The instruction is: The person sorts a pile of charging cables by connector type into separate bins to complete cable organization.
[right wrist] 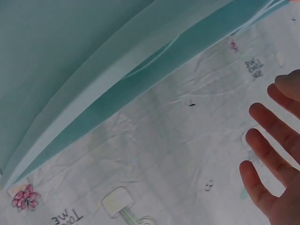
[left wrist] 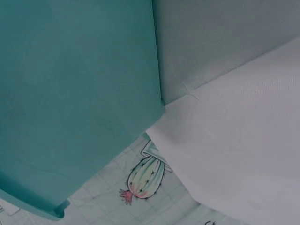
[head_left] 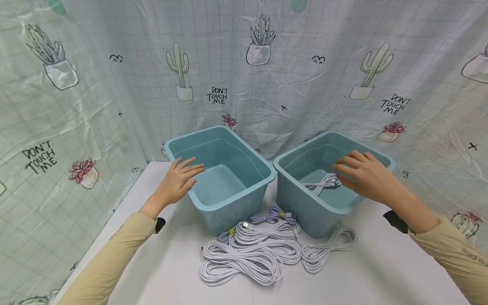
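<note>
My left hand [head_left: 177,181] is at the left rim of the left blue-green bin [head_left: 228,203], fingers spread over its inside and holding nothing. Whether it touches the rim I cannot tell. Over the right bin [head_left: 305,199] hangs my right hand [head_left: 360,173], its fingers loosely bent with nothing between them; the right wrist view shows the fingers [right wrist: 265,152] apart. A bundled white cable [head_left: 324,183] lies inside the right bin, partly hidden by that hand. In front of both bins, coiled white cables [head_left: 244,262] are heaped on the white table.
A single looped white cable [head_left: 328,250] lies right of the heap. Lilac cables with yellow ties [head_left: 272,215] sit against the bins. Behind and to both sides hangs a curtain [head_left: 236,72] printed with cacti. The white table's [head_left: 160,262] left edge runs along it.
</note>
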The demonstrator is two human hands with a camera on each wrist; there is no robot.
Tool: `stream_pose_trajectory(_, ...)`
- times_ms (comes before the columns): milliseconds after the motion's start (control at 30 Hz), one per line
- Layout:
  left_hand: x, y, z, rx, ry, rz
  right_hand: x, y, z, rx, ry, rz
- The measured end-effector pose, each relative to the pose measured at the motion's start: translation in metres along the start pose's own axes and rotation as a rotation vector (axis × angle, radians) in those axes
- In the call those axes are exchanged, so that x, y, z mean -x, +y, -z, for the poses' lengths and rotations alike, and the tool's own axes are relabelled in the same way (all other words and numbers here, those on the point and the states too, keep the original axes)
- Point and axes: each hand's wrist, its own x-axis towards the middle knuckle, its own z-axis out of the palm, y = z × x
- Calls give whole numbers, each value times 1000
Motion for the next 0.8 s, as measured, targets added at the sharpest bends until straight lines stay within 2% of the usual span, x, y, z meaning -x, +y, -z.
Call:
stream_pose_trajectory(133, 0, 0, 1, 3, 3, -2, -5, -13, 1, -22, 28, -12)
stream_pose_trajectory(433, 0, 1, 2, -6, 1, 2, -13, -46, 1, -57, 35, -41)
stream_pose_trajectory(800, 0, 1, 1, 0, -2, 4, -13, -89, -13, -58, 27, -36)
